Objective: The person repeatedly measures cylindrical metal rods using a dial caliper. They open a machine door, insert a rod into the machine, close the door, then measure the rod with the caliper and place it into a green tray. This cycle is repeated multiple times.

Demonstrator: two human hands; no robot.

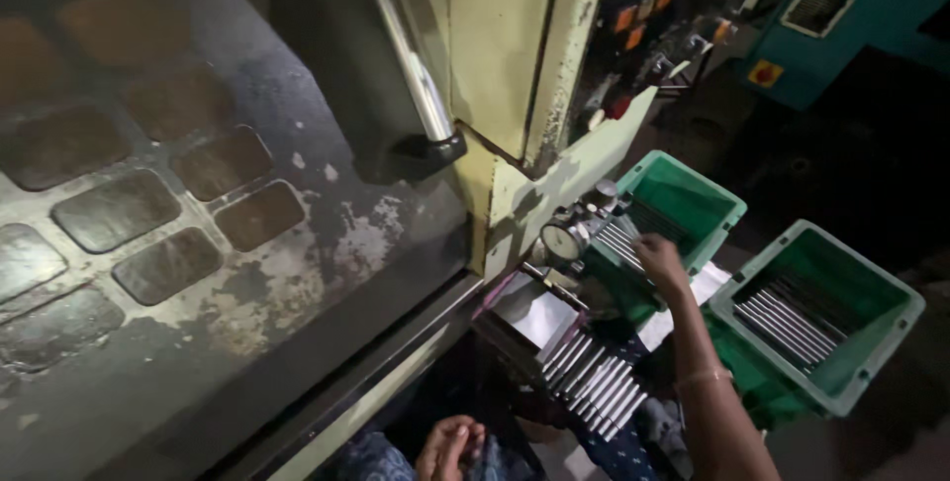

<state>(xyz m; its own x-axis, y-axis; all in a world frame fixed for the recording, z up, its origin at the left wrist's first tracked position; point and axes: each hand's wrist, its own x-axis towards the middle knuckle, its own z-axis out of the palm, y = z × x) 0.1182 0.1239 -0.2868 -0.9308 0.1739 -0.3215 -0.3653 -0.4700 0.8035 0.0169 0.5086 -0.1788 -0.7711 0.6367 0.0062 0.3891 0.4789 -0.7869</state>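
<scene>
While the right hand [660,259] reaches to the near green bin [683,206], its fingers curl over shiny metal rods [621,243] lying side by side. More rods [594,382] wait on a tray below. By the lap, the left hand [450,446] rests loosely curled, holding nothing.

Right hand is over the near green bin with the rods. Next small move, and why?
Probably close the fingers on one rod and lift it out. The right hand reaches into the near green bin, at the metal rods beside the dial gauge, and no rod shows in its grip. The left hand rests low, curled, apart from the rods.
</scene>
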